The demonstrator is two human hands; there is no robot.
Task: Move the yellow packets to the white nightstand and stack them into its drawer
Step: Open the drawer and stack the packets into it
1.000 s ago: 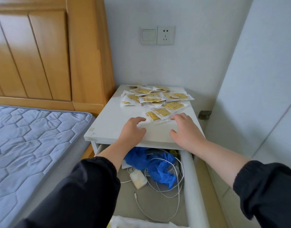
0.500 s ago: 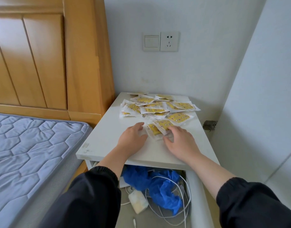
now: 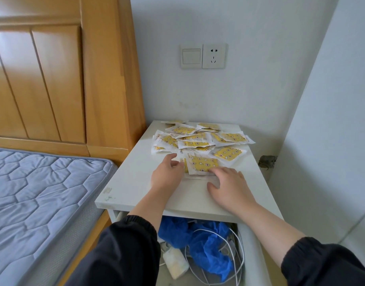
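Fingers of your right grip [image 3: 229, 184] lie nearly flat, tips pressing the near edge of the front packet [image 3: 204, 163]. Your left grip [image 3: 167, 176] curls at that packet's left edge; you cannot tell whether it pinches. Behind, the other packets [image 3: 194, 139] lie scattered and overlapping on the nightstand [image 3: 136, 182] top. Below, the drawer [image 3: 251, 254] stands open, holding a blue bag [image 3: 208, 244] and white cables [image 3: 240, 254].

About a dozen yellow packets [image 3: 195, 143], one white nightstand [image 3: 136, 182], one drawer [image 3: 253, 254], one left hand [image 3: 167, 178], one right hand [image 3: 229, 186]
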